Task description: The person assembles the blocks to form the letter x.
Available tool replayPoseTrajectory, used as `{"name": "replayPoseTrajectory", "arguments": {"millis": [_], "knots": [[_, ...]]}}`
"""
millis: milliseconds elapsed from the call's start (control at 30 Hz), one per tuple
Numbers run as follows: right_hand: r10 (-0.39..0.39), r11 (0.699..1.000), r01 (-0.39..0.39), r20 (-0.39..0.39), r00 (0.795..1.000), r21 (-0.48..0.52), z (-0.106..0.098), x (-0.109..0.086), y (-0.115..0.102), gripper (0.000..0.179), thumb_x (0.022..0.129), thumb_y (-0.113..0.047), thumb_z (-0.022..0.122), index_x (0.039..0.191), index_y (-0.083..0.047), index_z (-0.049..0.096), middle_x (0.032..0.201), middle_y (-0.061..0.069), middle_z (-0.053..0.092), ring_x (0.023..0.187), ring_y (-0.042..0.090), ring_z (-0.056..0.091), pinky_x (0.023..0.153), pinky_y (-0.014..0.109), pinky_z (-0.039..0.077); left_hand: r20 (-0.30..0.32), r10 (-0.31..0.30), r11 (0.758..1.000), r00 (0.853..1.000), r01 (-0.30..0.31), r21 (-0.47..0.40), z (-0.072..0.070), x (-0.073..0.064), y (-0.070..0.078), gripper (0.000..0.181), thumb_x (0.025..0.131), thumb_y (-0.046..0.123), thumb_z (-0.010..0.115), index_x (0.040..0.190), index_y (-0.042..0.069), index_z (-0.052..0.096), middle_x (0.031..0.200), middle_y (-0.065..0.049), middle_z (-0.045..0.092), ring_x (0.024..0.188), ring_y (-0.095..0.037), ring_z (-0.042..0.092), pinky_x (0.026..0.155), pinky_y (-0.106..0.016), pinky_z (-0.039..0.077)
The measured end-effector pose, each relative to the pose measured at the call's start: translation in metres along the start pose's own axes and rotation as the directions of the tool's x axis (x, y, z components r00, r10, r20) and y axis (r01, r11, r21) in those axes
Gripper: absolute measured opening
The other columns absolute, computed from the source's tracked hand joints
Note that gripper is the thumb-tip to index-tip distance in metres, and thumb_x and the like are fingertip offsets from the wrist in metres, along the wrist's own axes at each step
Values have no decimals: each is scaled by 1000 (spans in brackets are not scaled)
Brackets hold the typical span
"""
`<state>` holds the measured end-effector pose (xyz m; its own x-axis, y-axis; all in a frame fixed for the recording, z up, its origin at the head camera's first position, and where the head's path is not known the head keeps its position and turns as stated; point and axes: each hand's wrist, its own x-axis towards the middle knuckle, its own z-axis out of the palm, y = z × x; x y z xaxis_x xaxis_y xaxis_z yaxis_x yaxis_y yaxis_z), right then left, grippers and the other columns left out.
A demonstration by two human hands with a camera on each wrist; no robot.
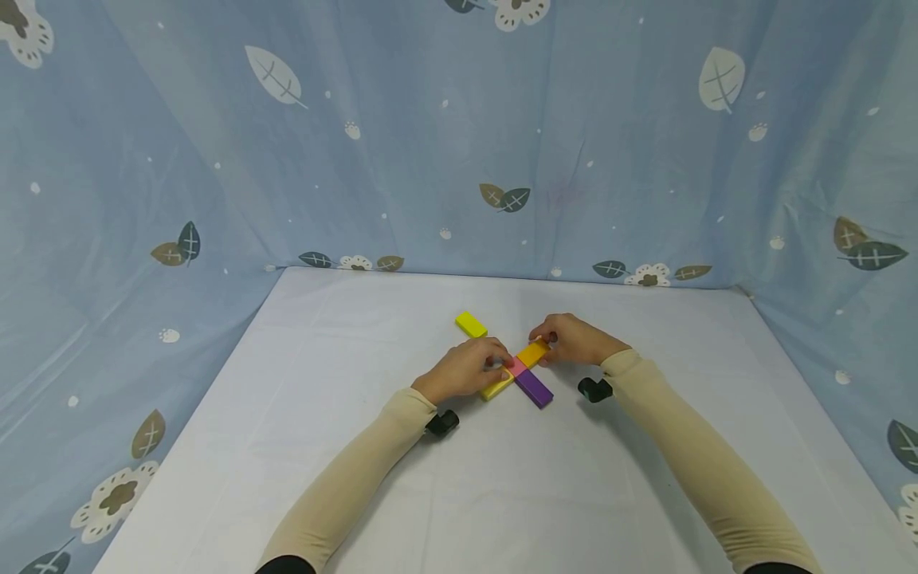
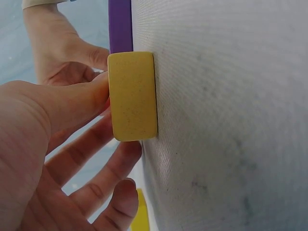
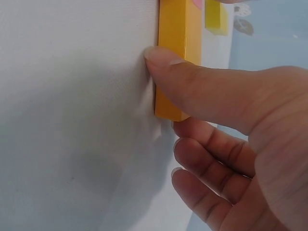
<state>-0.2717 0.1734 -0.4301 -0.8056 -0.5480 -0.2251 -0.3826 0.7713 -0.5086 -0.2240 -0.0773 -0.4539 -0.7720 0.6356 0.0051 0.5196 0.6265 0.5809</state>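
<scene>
On the white cloth, several coloured blocks meet in a cross around a pink block [image 1: 515, 366]. My left hand [image 1: 466, 368] pinches a dull yellow block [image 1: 497, 388] at the cross's near left; in the left wrist view the thumb lies along one side of that block [image 2: 133, 96]. An orange block [image 1: 533, 353] forms the far right arm, and my right hand [image 1: 574, 339] grips its outer end between thumb and fingers. A purple block [image 1: 534, 389] points toward the near right, untouched. Beyond my left hand lies a bright yellow block [image 1: 471, 324]; my hand hides what lies between it and the pink one.
The white-covered table [image 1: 402, 510] reaches back to a blue patterned curtain [image 1: 430, 143], which also hangs at both sides. A dark wrist camera [image 1: 442, 423] sits below my left wrist, and another dark camera [image 1: 595, 389] is by my right.
</scene>
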Motion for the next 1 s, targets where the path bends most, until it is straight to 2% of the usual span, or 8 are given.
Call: {"name": "replayPoseTrajectory", "arguments": {"millis": [233,367,600,833,1000], "knots": [[49,999,-49,7,999,6,-1,-1,0,58,86,-15,85,139,-6,65,114,11,69,100,23,59,95,38,58,1,3,1000,1000,-3,-12,0,0,1,22,99,19,70,119,15,77,122,3,72,97,-13,63,81,-25,53],[58,998,-58,-6,998,-3,-3,-3,1,59,85,-20,87,139,-8,66,116,11,69,103,24,60,95,40,58,-4,15,1000,1000,-15,-10,0,-1,1,22,99,18,70,119,14,77,122,2,72,100,-15,64,84,-28,55],[-4,999,2,-58,998,-40,-6,-8,5,51,87,-27,85,132,-7,71,115,11,69,104,28,62,90,40,58,-5,21,1000,1000,-21,-24,-1,-2,0,21,99,18,71,119,13,77,122,2,73,101,-15,66,88,-31,57],[-70,997,68,-116,991,-27,-9,-17,4,47,91,-31,80,127,-2,71,111,15,68,104,31,61,91,46,56,-1,14,1000,1000,-14,-22,0,0,-2,22,99,19,71,120,13,77,122,3,73,100,-13,65,88,-29,56],[-82,997,79,-165,983,-22,-7,-23,1,48,91,-31,81,126,-1,68,106,14,66,97,28,58,82,38,51,0,7,999,1000,-7,-31,0,0,-1,23,99,19,71,120,13,77,123,1,72,104,-16,66,92,-34,57]]}}
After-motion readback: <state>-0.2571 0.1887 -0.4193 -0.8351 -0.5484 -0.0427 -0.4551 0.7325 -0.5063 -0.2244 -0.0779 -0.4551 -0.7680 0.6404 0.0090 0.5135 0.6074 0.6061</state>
